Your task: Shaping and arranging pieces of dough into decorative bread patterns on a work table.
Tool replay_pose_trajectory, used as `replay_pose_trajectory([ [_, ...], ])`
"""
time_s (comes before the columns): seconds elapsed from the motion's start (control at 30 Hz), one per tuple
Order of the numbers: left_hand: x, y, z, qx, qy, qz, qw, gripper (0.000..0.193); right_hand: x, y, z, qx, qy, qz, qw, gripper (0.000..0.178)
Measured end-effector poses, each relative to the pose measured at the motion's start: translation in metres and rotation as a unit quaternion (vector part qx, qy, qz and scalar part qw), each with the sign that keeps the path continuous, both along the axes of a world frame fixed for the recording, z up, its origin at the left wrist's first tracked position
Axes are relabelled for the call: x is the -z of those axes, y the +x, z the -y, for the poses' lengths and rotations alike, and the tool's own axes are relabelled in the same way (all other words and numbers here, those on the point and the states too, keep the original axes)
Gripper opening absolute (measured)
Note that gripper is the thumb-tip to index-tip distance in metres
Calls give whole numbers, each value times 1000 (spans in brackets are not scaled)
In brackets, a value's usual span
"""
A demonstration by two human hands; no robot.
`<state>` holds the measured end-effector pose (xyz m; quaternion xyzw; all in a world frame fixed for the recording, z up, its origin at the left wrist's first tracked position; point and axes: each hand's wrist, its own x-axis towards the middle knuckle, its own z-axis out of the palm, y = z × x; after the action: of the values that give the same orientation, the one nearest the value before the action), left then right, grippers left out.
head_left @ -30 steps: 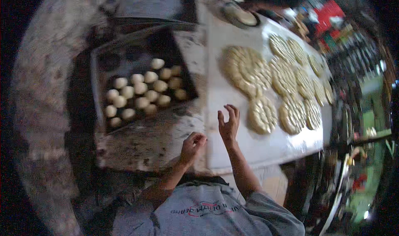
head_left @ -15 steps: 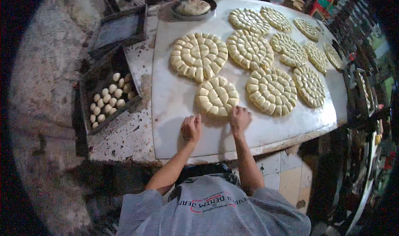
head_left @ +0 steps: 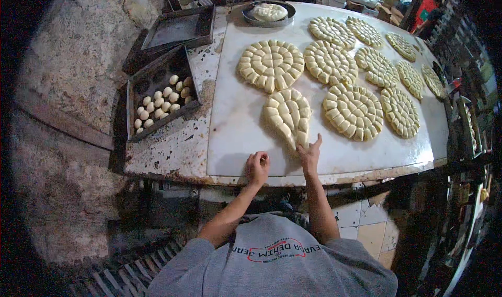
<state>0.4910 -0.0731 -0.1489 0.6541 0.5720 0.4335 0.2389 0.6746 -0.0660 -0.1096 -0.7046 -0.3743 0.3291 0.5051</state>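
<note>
Just in front of me on the white tabletop lies a ring-cut round of dough (head_left: 287, 111), scored into thick segments. Its near edge is drawn out into a point toward me. My right hand (head_left: 309, 156) pinches that drawn-out tip, with one finger sticking out to the side. My left hand (head_left: 258, 167) is loosely curled over the table near the front edge, apart from the dough, with nothing visible in it. A larger scored dough round (head_left: 272, 64) sits just beyond, touching or nearly touching the stretched one. Another scored round (head_left: 353, 112) lies to the right.
Several more scored rounds (head_left: 330, 62) spread over the table's far and right side. A dark round pan (head_left: 248, 19) with a dough mound stands at the back. To the left, a metal tray (head_left: 130, 103) holds small dough balls; a flat tray (head_left: 180, 30) lies behind it.
My right hand has pulled the near edge of the closest dough round toward me, turning its round outline into a teardrop. The view has shifted. A hand at the far pan is gone from view.
</note>
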Motion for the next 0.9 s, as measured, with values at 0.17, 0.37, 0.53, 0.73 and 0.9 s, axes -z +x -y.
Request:
replay_pose_trajectory([
  [0.17,-30,-32,50,78,3,-11,997,11,4,-19,41,5,-19,-31,999,86],
  [0.37,-20,-84,115,172,-268,239,917,28,68,-36,113,-38,-7,-119,992,78],
  [0.53,-11,-98,131,186,-385,388,816,35,-8,-129,160,-138,-74,-291,944,44],
  [0.73,-40,-94,113,58,-204,418,883,29,-33,-110,149,-58,-7,-107,993,30],
  [0.9,-62,-92,70,-40,-200,459,865,21,-65,-62,122,137,77,-254,954,31],
])
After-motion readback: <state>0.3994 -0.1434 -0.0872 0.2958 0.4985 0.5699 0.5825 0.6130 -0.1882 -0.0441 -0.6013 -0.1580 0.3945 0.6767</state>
